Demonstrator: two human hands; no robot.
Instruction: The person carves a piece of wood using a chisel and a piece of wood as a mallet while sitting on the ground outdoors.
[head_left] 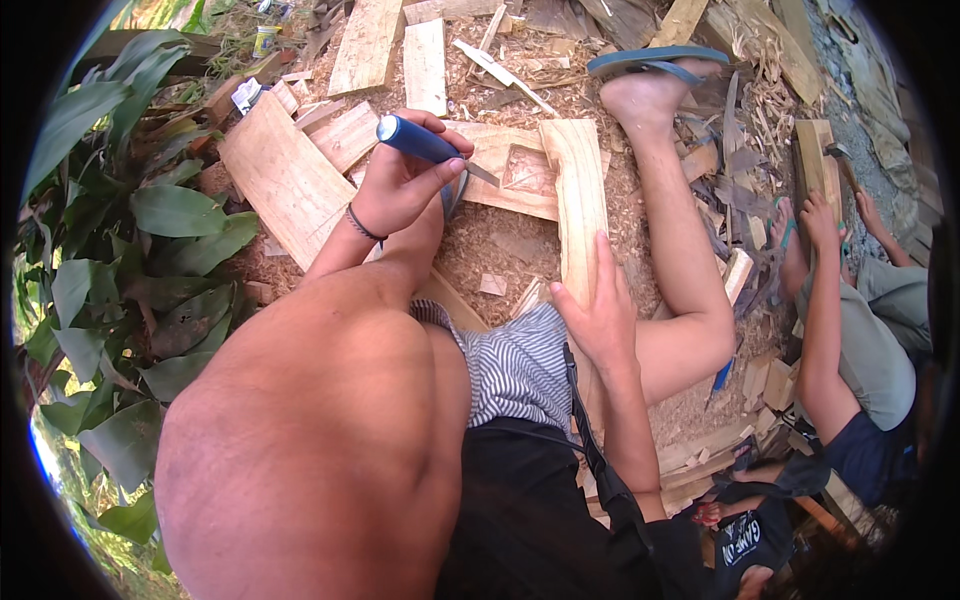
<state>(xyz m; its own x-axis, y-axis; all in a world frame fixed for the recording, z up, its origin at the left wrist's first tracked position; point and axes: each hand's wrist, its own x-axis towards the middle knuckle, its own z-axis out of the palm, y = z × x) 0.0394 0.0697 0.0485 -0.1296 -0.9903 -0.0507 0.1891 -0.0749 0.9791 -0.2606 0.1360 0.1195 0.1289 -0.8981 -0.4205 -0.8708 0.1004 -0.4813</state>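
At 12 o'clock on sawdust ground: left hand (400,185) fisted round blue-handled chisel (425,143), blade angled onto carved plank (578,195); right hand (598,315), fingers spread flat, pins plank steady.

Chisel (425,145): glossy blue plastic handle, dull grey metal blade. Curved workpiece (580,200): pale raw wood, matt, rough-cut w/ visible grain. Carved panel (520,180): same bare wood, unfinished. Plank (285,180): light wood, sawn, matt. Ground (500,250): loose sawdust & shavings, coarse. Shorts (515,365): striped cloth, soft matt. Flip-flop (655,60): smooth blue-grey rubber. Leaves (180,215): slightly glossy green.
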